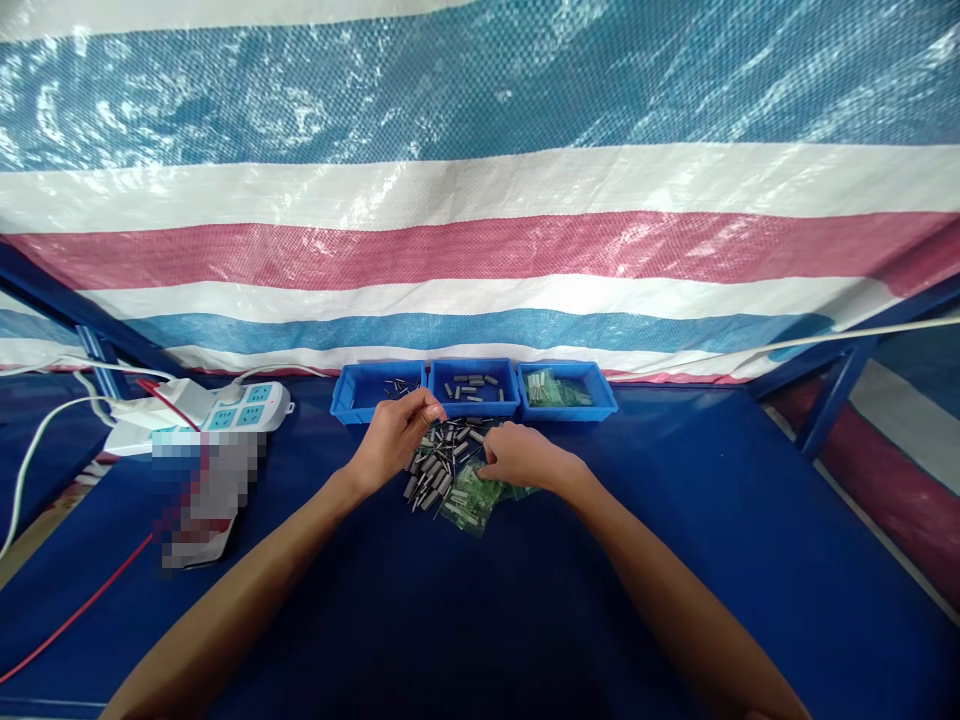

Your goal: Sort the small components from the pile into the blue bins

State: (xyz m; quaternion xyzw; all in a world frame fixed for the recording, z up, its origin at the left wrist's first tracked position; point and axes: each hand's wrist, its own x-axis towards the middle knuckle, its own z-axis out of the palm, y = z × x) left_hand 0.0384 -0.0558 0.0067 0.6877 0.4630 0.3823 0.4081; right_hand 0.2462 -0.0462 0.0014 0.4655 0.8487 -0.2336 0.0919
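Observation:
A heap of small grey cylindrical parts with thin wire legs [439,465] lies on the blue table cover, beside several small green circuit boards [469,500]. My left hand [394,435] hovers over the heap's left side, its fingers pinched together on a small grey part. My right hand [521,457] rests on the green boards at the heap's right, fingers curled down on them. Behind the heap stand three small blue trays: the left tray [352,400] and middle tray [476,400] hold a few grey parts, the right tray [600,395] holds green boards.
A white power strip [240,408] with white and red cables lies at the left, next to a blurred-out object [206,495]. A striped blue, white and red tarp [480,230] hangs behind the trays. Blue frame bars stand at the right.

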